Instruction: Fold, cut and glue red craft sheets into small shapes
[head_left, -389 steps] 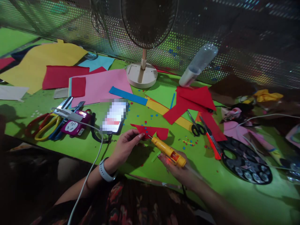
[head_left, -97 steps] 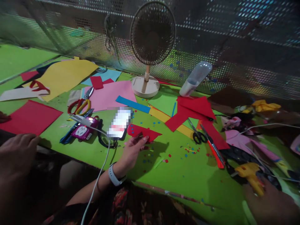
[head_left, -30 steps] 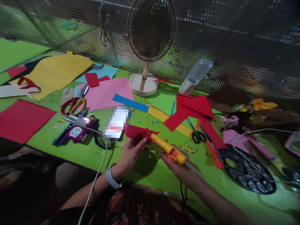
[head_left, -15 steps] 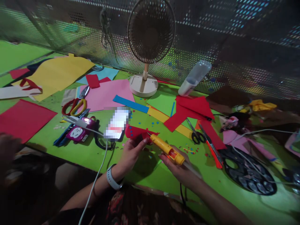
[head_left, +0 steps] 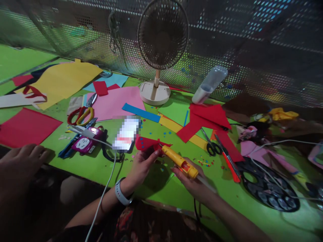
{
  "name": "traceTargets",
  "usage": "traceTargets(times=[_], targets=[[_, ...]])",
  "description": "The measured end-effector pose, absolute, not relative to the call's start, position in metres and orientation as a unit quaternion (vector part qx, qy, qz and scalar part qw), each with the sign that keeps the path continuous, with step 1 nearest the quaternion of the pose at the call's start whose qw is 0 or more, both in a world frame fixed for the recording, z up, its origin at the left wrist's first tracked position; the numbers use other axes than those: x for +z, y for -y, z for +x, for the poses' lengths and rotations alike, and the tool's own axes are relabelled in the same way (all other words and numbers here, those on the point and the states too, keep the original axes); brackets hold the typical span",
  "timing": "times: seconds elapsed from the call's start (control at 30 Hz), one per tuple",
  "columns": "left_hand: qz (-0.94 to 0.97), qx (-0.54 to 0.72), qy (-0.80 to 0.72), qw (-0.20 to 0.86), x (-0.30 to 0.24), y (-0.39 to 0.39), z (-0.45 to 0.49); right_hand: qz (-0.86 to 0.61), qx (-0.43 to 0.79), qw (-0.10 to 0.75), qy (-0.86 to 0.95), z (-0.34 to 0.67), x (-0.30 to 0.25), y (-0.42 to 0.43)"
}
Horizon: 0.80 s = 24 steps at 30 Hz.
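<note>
My left hand (head_left: 141,166), with a white watch on the wrist, pinches a red paper cut-out (head_left: 146,143) dotted with small coloured bits and holds it just above the green table (head_left: 222,195). My right hand (head_left: 193,181) grips a yellow glue gun (head_left: 179,161). Its nozzle points left and touches the cut-out's edge by my left fingertips.
A phone (head_left: 126,133), a purple power strip (head_left: 84,143) and scissors (head_left: 82,112) lie to the left. A small fan (head_left: 158,50) stands behind; red sheets (head_left: 209,117), black scissors (head_left: 212,144) and a dark palette (head_left: 270,188) sit right. Another person's hand (head_left: 20,161) rests at the near left edge.
The glue gun was fetched from the right and brought to the red cut-out. Over the last half second, another person's hand has come into view at the near left edge.
</note>
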<state>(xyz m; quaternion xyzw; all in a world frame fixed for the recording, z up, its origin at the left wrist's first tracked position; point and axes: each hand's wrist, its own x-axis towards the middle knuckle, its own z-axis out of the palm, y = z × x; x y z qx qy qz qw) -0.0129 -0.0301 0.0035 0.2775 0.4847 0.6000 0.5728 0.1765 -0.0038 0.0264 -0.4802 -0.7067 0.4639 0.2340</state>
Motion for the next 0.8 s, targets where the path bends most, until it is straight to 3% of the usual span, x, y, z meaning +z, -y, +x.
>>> traceTargets(times=[0.8], targets=[[0.282,0.604,-0.491,0.56,0.0036,0.0299,-0.0127,-0.478,0.468,0.236,0.705,0.1763,0.0224,0.0048]])
